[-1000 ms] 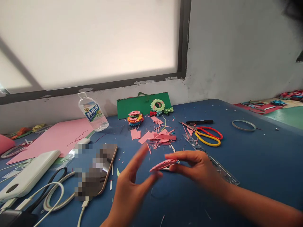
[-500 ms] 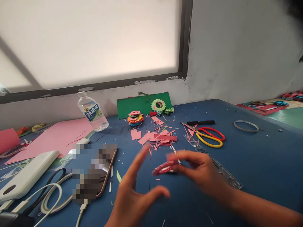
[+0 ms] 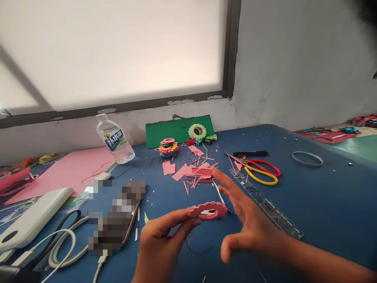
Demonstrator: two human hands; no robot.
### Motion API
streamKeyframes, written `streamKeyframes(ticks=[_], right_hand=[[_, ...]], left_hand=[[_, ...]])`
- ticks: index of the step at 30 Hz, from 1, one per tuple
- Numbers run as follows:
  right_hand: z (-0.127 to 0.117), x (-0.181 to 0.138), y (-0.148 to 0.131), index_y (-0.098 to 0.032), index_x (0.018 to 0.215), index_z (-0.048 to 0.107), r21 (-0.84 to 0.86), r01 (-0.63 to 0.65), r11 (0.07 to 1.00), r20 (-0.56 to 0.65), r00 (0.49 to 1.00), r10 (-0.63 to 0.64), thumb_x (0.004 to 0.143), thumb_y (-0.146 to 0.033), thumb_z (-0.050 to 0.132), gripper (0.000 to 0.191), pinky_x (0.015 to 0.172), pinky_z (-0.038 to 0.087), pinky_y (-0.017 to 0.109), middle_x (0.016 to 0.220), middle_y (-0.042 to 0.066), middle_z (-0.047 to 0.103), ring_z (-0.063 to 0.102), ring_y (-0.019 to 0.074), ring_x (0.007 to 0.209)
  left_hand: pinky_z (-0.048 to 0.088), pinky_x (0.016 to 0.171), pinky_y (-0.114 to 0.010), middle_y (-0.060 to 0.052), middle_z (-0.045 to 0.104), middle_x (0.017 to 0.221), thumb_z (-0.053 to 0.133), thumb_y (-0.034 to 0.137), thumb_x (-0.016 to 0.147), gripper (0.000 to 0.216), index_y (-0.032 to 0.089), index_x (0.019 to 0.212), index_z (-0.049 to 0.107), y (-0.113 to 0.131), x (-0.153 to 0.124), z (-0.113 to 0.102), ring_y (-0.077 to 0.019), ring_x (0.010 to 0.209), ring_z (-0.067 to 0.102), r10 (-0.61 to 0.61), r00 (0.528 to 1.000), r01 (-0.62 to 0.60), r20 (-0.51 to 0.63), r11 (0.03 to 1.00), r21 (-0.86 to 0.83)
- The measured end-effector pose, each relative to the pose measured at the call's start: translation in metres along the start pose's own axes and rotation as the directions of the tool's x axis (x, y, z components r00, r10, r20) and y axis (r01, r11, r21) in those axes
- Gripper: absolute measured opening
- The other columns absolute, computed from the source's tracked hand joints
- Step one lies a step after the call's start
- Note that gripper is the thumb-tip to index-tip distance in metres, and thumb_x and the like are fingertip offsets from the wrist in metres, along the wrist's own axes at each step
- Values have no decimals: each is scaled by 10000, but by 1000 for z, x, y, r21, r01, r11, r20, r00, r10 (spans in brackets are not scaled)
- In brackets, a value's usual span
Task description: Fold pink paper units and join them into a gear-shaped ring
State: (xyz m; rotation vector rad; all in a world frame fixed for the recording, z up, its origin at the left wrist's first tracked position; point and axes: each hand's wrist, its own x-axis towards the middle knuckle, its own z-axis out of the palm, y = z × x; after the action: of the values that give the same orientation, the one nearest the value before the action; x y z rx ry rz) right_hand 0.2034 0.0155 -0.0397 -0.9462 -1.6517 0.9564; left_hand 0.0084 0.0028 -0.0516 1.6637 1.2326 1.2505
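My left hand (image 3: pixel 160 241) pinches the left edge of a pink folded paper ring (image 3: pixel 207 210) between thumb and forefinger and holds it just above the blue table (image 3: pixel 324 204). Just right of the ring, my right hand (image 3: pixel 249 222) is open with fingers spread and holds nothing. A heap of pink paper scraps (image 3: pixel 193 172) lies behind the hands.
Red and yellow scissors (image 3: pixel 260 169), a black marker (image 3: pixel 250 153) and a clear ruler (image 3: pixel 269 206) lie to the right. A water bottle (image 3: pixel 114 139), pink sheet (image 3: pixel 67 171), phone (image 3: pixel 118 214), white power bank (image 3: pixel 32 220) and cables sit left. Stacked paper rings (image 3: pixel 168 147) and green card (image 3: pixel 179 129) stand by the wall.
The pink ring has passed from my right hand to my left. My right hand let go and opened; my left hand closed on the ring's edge.
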Motion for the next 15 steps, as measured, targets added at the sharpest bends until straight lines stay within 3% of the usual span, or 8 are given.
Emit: streamKeyframes(ticks=[2, 4, 6, 7, 9, 11, 13, 15], right_hand=[[0, 0, 1, -334, 1266, 454, 25, 4, 1000, -22, 1000, -4, 501, -352, 839, 857, 1017, 349, 452, 1338, 40, 434, 380, 275, 1240], [0, 0, 1, -284, 1026, 651, 85, -20, 996, -32, 999, 23, 712, -350, 708, 325, 900, 475, 414, 1055, 47, 648, 591, 233, 1010], [0, 0, 1, -277, 855, 703, 105, -2, 994, -2, 1000, 3, 765, -333, 659, 114, 827, 518, 385, 858, 26, 695, 650, 203, 844], [0, -1, 1, -301, 930, 686, 86, 21, 996, 8, 1000, -22, 694, -333, 726, 241, 859, 501, 394, 930, 23, 684, 633, 217, 908], [0, -2, 0, -363, 1204, 516, 22, 55, 998, 3, 998, -55, 480, -311, 851, 799, 969, 412, 424, 1221, 23, 550, 483, 263, 1154], [0, -2, 0, -367, 1263, 446, 1, 46, 999, -26, 999, -46, 461, -302, 859, 904, 973, 408, 423, 1274, 29, 503, 446, 266, 1190], [0, -1, 0, -334, 1071, 623, 56, 39, 998, -31, 999, -38, 672, -297, 747, 419, 841, 514, 358, 1019, 21, 658, 618, 205, 951], [-1, -1, 1, -313, 865, 699, 100, 77, 992, -12, 997, -76, 772, -287, 658, 105, 776, 541, 312, 841, 2, 693, 657, 164, 802]], left_hand=[[520, 865, -400, 0, 716, 940, 674, 305, 724, 170, 308, 892, 698, -1, 0, 0, -234, 906, 658, 10, 1000, -10, 6, 1000, 5], [436, 967, -431, -11, 570, 1238, 814, 288, 534, 708, 347, 1183, 537, -1, -1, 1, -279, 1140, 518, 87, 993, -88, -77, 996, -14], [415, 987, -427, -16, 469, 1338, 837, 272, 486, 891, 354, 1274, 430, -1, -1, 2, -287, 1211, 441, 101, 990, -106, -96, 993, -59], [456, 952, -416, -22, 541, 1271, 803, 283, 557, 727, 336, 1218, 503, -1, -1, 3, -278, 1155, 504, 72, 995, -77, -69, 994, -80], [533, 849, -392, -19, 706, 981, 650, 293, 753, 202, 288, 952, 679, -2, -1, 3, -240, 929, 653, 3, 1000, -2, 7, 997, -82], [521, 867, -410, -17, 711, 962, 662, 311, 741, 195, 286, 933, 686, -2, -1, 2, -247, 925, 654, 24, 1000, -24, 2, 999, -44], [425, 976, -443, -20, 551, 1260, 813, 326, 536, 741, 337, 1212, 510, -2, -1, 3, -289, 1158, 499, 114, 990, -116, -84, 993, -12], [382, 1010, -445, -12, 445, 1357, 840, 325, 478, 935, 361, 1297, 392, -2, -2, 2, -293, 1240, 399, 151, 981, -154, -121, 988, -15]])
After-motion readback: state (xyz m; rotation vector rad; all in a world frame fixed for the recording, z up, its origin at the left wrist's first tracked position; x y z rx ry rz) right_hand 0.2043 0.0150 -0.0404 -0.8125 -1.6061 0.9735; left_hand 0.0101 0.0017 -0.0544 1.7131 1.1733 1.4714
